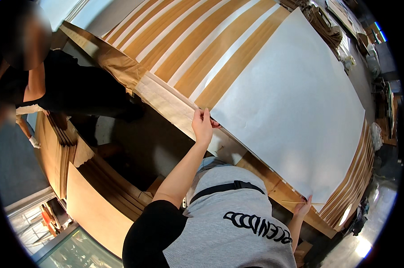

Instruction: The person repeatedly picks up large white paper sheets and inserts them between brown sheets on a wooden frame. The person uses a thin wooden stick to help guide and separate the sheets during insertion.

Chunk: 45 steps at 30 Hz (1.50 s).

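Note:
A large white sheet (291, 102) lies over a fanned stack of alternating brown and white sheets (188, 40). My left hand (203, 126) is closed at the sheet's near left corner, with thumb and fingers pinching its edge. Further right along the same near edge is my right hand (303, 207), its fingers closed round a thin, light-coloured stick (291, 202). One finger of that hand reaches up to the white sheet's edge. The stick lies roughly level across the hand and pokes out on both sides.
Brown wrapping paper (117, 64) hangs over the stack's left end. On the left, a person in dark clothes (77, 85) stands close by, and a white-gloved hand (34, 142) touches stacked brown boards (54, 156). Piled materials (324, 27) line the far right.

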### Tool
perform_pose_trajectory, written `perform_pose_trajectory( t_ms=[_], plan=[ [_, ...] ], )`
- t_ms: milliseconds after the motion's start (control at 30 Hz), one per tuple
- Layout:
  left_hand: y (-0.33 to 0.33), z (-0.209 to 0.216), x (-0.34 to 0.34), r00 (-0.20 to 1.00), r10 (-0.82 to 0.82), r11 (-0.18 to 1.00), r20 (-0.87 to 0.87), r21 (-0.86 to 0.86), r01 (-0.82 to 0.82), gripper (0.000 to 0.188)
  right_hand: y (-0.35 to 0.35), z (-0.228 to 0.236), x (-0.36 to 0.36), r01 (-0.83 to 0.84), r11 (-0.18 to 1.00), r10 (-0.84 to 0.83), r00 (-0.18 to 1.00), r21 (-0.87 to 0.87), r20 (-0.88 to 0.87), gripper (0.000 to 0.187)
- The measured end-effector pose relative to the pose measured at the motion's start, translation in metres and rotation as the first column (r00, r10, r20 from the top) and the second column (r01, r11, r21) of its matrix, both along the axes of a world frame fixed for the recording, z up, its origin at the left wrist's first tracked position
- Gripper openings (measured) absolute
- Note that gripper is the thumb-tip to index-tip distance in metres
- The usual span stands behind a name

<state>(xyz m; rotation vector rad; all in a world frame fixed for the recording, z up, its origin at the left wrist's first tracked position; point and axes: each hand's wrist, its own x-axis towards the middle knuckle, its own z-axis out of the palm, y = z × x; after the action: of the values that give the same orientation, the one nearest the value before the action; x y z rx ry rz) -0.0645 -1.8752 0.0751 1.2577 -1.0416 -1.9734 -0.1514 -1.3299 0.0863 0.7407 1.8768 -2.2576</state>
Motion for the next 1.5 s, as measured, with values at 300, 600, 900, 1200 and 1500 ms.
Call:
perform_pose_trajectory(
  t_ms=[300, 600, 900, 1200, 1500],
  plan=[
    [-0.002, 0.0, 0.0, 1.0, 0.003, 0.999, 0.011, 0.038, -0.003, 0.02, -0.015, 0.011, -0.001, 0.009, 0.999, -0.01, 1.0, 0.042, 0.01, 0.028],
    [-0.003, -0.003, 0.002, 1.0, 0.009, 1.0, -0.022, 0.016, -0.008, 0.019, -0.03, 0.019, 0.001, 0.026, 0.994, -0.027, 1.0, 0.106, 0.003, 0.03],
    [-0.003, -0.003, -0.001, 0.998, -0.019, 0.999, 0.064, -0.043, 0.022, 0.021, -0.016, 0.003, -0.004, 0.074, 0.993, -0.072, 0.997, 0.093, -0.027, 0.034],
    [-0.005, -0.002, 0.006, 0.985, -0.114, 0.981, 0.13, -0.14, 0.132, 0.023, -0.014, 0.006, -0.001, 0.038, 0.993, -0.037, 0.999, 0.111, -0.009, 0.037],
    [-0.009, 0.008, 0.006, 0.968, -0.145, 0.984, 0.207, -0.074, 0.163, 0.024, -0.007, 0.0, 0.0, 0.066, 0.992, -0.066, 0.998, 0.108, -0.004, 0.035]
  ],
)
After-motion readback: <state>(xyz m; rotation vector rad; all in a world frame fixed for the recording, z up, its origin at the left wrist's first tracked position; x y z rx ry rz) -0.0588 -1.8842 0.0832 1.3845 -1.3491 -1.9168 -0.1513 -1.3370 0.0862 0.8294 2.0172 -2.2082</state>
